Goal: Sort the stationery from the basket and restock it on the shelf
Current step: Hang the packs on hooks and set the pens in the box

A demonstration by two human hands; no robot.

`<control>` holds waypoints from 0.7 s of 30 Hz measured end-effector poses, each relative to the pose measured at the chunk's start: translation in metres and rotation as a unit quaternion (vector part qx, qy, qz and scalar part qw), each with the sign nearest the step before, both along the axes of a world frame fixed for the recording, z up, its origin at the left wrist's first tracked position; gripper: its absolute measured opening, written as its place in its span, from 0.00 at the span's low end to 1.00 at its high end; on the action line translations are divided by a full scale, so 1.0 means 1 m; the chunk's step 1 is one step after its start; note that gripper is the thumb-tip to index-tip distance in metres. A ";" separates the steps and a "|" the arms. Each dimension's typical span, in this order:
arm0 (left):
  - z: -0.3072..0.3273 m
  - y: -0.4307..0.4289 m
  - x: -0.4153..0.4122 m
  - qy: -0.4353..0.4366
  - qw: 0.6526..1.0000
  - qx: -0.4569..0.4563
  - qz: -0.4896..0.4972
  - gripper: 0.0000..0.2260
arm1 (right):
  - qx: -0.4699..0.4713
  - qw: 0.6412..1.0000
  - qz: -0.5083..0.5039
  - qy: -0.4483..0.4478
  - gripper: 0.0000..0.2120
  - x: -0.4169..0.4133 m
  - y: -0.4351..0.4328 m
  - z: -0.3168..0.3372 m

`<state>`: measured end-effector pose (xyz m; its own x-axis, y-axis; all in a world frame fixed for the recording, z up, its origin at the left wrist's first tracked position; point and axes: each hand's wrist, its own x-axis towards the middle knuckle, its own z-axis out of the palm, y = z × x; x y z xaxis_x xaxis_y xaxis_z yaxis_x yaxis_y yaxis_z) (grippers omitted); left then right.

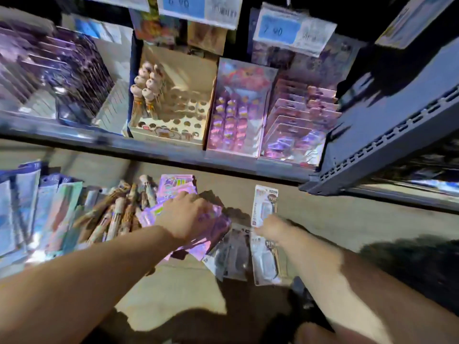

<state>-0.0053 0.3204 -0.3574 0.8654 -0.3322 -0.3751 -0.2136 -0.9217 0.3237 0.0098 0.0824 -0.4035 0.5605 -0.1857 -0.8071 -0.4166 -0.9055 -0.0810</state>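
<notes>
My left hand point(188, 214) lies on top of the pile of pink shiny packets point(173, 186), fingers bent down onto it. The blur keeps me from telling whether they pinch a packet or only press. My right hand point(272, 229), just right of the pile, pinches the lower end of a white carded pack point(264, 204), which stands up off the floor point(186, 281), tilted a little. Against the pile's right edge lies a dark carded pack point(231, 256) and, beside that, a second white pack point(265, 264), both flat. Left of the pile sits a heap of character-topped pens point(116, 214), and further left lie flat blue packets point(22, 207). Beyond the pile runs the shelf point(173, 150), where a cardboard display box point(178, 108) full of holes holds a few such pens, with a pink display tray point(238, 112) to its right.
</notes>
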 end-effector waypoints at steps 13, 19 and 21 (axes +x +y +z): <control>-0.049 0.025 0.002 -0.095 0.992 0.034 -0.073 0.20 | -0.115 0.988 -0.095 0.033 0.47 -0.044 -0.012 -0.070; -0.049 0.029 0.007 -0.061 0.994 0.036 -0.082 0.24 | -0.100 0.973 -0.208 -0.026 0.41 -0.065 -0.017 -0.064; -0.048 0.029 0.008 -0.054 0.995 0.033 -0.078 0.23 | -0.083 0.969 -0.230 -0.043 0.38 -0.077 -0.018 -0.060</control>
